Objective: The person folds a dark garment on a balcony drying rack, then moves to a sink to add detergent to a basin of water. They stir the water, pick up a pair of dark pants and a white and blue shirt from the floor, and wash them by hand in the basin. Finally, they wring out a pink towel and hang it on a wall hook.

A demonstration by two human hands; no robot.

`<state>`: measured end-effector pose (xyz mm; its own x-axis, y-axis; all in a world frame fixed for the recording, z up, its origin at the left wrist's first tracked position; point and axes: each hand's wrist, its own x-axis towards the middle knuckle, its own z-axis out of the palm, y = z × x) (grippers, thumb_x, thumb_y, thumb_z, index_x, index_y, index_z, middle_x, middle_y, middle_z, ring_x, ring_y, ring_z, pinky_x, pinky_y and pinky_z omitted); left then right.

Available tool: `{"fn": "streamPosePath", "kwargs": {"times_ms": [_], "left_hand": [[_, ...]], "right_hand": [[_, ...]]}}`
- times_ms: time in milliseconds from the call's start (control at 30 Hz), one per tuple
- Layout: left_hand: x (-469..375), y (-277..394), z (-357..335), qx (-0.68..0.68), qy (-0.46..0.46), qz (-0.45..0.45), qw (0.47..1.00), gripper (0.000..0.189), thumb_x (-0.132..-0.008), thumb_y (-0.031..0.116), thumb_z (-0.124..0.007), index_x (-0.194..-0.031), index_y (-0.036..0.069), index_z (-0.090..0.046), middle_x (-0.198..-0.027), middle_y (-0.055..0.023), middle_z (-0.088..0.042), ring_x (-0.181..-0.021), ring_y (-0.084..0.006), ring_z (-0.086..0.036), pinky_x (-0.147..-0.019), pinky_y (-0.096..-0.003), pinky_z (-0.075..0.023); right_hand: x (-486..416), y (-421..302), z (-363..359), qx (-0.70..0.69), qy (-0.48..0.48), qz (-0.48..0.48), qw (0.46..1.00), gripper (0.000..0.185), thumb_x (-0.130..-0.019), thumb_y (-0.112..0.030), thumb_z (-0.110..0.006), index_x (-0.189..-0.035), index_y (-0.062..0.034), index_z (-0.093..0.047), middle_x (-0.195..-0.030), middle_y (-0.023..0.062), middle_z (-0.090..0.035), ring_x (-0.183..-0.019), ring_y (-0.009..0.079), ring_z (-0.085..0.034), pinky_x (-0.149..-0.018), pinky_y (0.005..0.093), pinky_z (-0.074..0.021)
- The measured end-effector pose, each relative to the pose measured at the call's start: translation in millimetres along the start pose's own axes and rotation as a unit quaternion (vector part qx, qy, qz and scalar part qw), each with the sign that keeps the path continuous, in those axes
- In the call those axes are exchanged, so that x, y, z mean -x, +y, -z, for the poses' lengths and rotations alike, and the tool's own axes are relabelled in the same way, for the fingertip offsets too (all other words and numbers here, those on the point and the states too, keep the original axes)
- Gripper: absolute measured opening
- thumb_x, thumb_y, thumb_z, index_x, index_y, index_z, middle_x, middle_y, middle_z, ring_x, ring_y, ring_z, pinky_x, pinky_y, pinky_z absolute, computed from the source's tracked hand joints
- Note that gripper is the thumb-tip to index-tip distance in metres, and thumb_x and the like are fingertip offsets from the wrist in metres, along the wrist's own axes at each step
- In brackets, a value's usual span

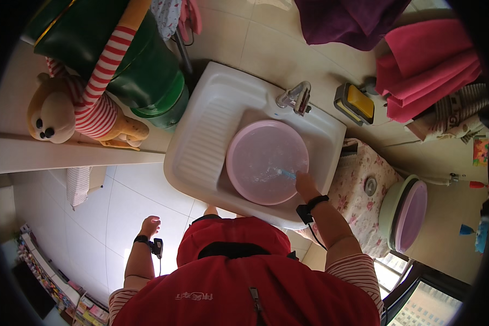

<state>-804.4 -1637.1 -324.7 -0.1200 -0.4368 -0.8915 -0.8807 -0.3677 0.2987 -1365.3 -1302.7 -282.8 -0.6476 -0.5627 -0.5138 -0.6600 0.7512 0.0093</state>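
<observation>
A round pink plastic basin [235,179] sits in the bowl of a white washbasin with a ribbed side [199,142]. Water fills the pink basin, with ripples and bubbles near its middle. My right hand [306,185] reaches over the basin's near right rim, gripping a slim light-blue tool [287,174]. The far end of that tool dips into the water, where splashes blur it; its exact kind is unclear. Away from the washbasin, my left hand [150,225] hangs over the tiled floor at my side, fingers loosely curled around nothing.
Behind the basin stands a metal faucet [295,98]. A soap holder with a yellow bar [359,102] is on the wall beside pink towels [428,69]. A floral-covered appliance [362,203] and stacked basins [409,216] are right. Green bins [146,73] and a plush monkey [57,110] are left.
</observation>
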Motion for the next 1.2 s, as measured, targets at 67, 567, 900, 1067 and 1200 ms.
{"fn": "streamPosePath", "kwargs": {"times_ms": [67, 567, 900, 1067, 1200], "left_hand": [[-1, 0, 0, 0.003, 0.0, -0.018, 1.0, 0.029, -0.087, 0.015, -0.06, -0.113, 0.005, -0.057, -0.09, -0.0077, -0.062, -0.073, -0.0159, -0.061, -0.061, -0.0299, -0.053], [7, -6, 5, 0.005, 0.007, -0.012, 1.0, 0.029, -0.086, 0.014, -0.06, -0.113, 0.004, -0.057, -0.091, -0.0079, -0.061, -0.073, -0.0159, -0.062, -0.061, -0.0301, -0.0531], [-6, 5, 1, -0.004, -0.01, -0.007, 1.0, 0.029, -0.086, 0.014, -0.06, -0.113, 0.005, -0.058, -0.09, -0.0076, -0.062, -0.072, -0.0159, -0.061, -0.06, -0.0304, -0.0532], [-22, 21, 7, -0.024, -0.026, -0.045, 0.998, 0.028, -0.086, 0.015, -0.059, -0.113, 0.005, -0.057, -0.09, -0.0076, -0.062, -0.075, -0.0175, -0.062, -0.063, -0.0316, -0.0538], [-29, 34, 22, -0.045, -0.027, -0.053, 0.997, 0.028, -0.087, 0.015, -0.058, -0.113, 0.006, -0.057, -0.09, -0.0073, -0.063, -0.077, -0.018, -0.063, -0.064, -0.0321, -0.0539]], "right_hand": [[-12, 5, 2, -0.016, 0.002, -0.018, 1.0, 0.018, -0.089, -0.012, -0.046, -0.096, -0.0063, -0.061, -0.095, 0.0173, -0.065, -0.087, 0.0358, -0.065, -0.072, 0.0453, -0.054], [-47, -5, 32, -0.027, 0.053, -0.105, 0.993, 0.018, -0.089, -0.015, -0.048, -0.099, -0.0071, -0.061, -0.095, 0.0174, -0.066, -0.09, 0.0371, -0.064, -0.075, 0.0452, -0.0538], [-6, -6, -29, -0.078, 0.018, -0.078, 0.994, 0.019, -0.084, -0.016, -0.056, -0.096, -0.0034, -0.065, -0.094, 0.0181, -0.066, -0.088, 0.0376, -0.064, -0.075, 0.0447, -0.0521], [-12, -22, -50, 0.034, -0.023, 0.116, 0.992, 0.021, -0.082, -0.019, -0.057, -0.092, -0.0044, -0.069, -0.095, 0.0153, -0.066, -0.088, 0.0329, -0.063, -0.079, 0.0425, -0.0487], [-21, -47, -59, -0.211, -0.065, -0.01, 0.975, 0.022, -0.081, -0.021, -0.058, -0.094, -0.0067, -0.069, -0.096, 0.0121, -0.066, -0.091, 0.0296, -0.063, -0.082, 0.0399, -0.0479]]}}
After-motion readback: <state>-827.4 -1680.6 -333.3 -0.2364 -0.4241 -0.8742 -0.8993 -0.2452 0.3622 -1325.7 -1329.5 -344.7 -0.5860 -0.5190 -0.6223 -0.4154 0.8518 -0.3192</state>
